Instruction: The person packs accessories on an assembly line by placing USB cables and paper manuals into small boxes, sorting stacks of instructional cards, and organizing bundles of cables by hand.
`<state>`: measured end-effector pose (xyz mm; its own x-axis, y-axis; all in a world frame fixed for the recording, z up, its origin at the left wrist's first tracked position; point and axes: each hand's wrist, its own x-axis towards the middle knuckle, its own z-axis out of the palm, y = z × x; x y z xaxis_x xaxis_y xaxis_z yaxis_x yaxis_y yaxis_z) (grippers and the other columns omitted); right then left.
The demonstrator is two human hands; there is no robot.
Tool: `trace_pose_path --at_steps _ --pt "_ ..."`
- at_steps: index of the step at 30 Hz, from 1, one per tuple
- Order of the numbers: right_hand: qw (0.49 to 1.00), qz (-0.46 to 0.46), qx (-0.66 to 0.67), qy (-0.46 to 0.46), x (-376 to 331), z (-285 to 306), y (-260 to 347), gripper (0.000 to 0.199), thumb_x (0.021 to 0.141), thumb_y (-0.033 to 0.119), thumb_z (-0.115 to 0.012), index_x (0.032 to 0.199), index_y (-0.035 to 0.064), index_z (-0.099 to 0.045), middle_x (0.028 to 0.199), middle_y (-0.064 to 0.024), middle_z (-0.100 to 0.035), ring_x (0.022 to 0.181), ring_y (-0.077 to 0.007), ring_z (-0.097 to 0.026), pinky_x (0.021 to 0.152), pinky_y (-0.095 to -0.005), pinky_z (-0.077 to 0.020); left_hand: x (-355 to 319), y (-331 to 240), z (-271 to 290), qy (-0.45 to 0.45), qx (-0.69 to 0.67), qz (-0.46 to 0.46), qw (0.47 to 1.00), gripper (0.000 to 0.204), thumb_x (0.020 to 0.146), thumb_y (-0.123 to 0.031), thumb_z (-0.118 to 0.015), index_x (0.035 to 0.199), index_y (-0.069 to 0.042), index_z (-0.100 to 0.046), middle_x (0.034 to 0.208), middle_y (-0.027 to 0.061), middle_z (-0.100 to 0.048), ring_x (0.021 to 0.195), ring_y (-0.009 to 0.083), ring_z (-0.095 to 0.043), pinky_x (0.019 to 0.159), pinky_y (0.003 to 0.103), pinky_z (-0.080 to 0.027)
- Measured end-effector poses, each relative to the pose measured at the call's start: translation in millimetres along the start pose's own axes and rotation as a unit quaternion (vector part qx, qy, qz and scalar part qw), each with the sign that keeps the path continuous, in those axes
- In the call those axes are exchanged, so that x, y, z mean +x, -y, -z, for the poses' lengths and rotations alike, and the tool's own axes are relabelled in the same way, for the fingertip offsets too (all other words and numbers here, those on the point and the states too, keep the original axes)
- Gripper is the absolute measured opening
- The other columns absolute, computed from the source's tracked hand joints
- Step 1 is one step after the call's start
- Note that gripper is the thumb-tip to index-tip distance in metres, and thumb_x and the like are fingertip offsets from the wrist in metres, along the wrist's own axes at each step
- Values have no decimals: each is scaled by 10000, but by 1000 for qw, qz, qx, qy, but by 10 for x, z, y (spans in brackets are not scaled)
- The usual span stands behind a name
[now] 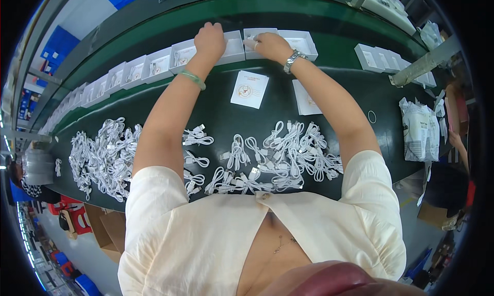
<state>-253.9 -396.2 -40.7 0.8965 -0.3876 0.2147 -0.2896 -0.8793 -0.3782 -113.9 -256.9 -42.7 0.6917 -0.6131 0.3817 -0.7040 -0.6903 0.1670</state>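
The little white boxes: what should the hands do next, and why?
Probably the right hand should press its small white piece down into the open white box beneath it. The left hand rests on the neighbouring box, and coiled white cables lie nearer the person.

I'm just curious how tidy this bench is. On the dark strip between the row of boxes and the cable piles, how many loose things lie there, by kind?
Leaflets: 2
Small ring: 1
Total: 3
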Motion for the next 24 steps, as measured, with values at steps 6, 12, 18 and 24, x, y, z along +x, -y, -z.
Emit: trace_pose_path --at_steps 6,12,18,24 --pt "964 181 102 169 -626 543 215 342 865 325 -558 1033 42 -649 1028 -153 -643 935 -323 -605 837 -382 -464 -150 367 53 59 91 -209 972 117 727 -100 -605 827 -89 -664 862 106 -625 867 299 -591 720 421 -489" --pt "857 360 106 354 -1650 704 590 223 768 164 -654 958 49 -628 925 -117 -600 925 -285 -563 830 -377 -445 -372 266 446 4 -54 -286 957 172 757 -167 -641 912 -96 -660 879 112 -629 874 306 -585 767 420 -478" --pt "896 271 71 345 -1767 714 499 162 761 148 -666 871 37 -625 818 -93 -577 841 -273 -566 752 -375 -451 -471 169 428 126 28 -222 966 212 774 -223 -662 916 -67 -642 937 143 -641 915 322 -600 775 428 -477" --pt "875 185 253 370 -1592 911 478 202 843 191 -621 976 44 -659 870 -71 -646 787 -182 -614 714 -299 -478 -452 375 356 109 16 -198 974 193 762 -202 -669 865 -42 -634 917 144 -638 862 324 -606 754 426 -483"
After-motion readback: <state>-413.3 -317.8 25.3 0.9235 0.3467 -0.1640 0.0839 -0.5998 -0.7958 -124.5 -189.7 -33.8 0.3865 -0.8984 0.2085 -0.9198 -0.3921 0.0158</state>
